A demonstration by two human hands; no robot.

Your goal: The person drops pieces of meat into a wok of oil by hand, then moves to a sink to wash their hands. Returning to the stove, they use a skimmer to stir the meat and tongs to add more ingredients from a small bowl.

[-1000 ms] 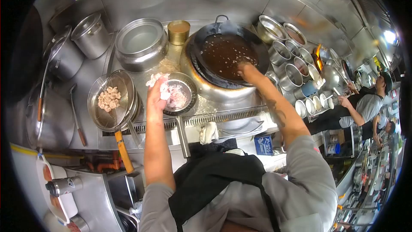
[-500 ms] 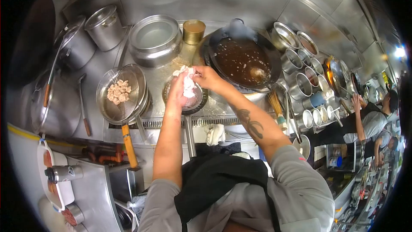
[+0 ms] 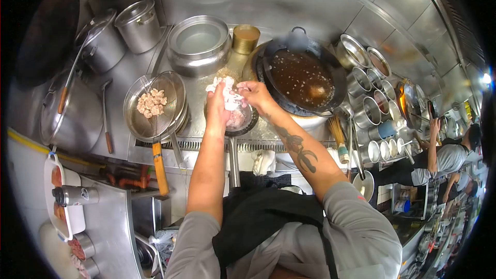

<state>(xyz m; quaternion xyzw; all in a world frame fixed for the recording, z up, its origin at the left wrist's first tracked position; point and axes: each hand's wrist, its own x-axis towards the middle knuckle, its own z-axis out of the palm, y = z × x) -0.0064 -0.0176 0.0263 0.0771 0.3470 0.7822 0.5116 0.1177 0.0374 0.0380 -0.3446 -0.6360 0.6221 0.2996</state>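
My left hand [image 3: 217, 106] cups a clump of pale, white-coated pieces [image 3: 226, 92] above a long-handled pan [image 3: 250, 124]. Beside it, my right hand [image 3: 254, 94] pinches a pale piece at the clump's right side. More pinkish pieces show in the pan under my hands. To the right sits a dark wok [image 3: 335, 75] of brown oil with small bits floating and a bubbling golden patch. On the left, a wire strainer [image 3: 135, 119] with a wooden handle holds light brown lumps [image 3: 152, 103].
A wide steel pot [image 3: 177, 62] and a brass-coloured tin [image 3: 245, 40] stand behind my hands. Lidded pots line the left. Steel containers [image 3: 368, 112] and a bamboo brush [image 3: 338, 135] are at the right. Two other people [image 3: 445, 157] work farther right.
My right hand has drawn slightly away from the clump, a small piece at its fingertips. The whole view has shifted a little. A co-worker's hand at the right has changed position.
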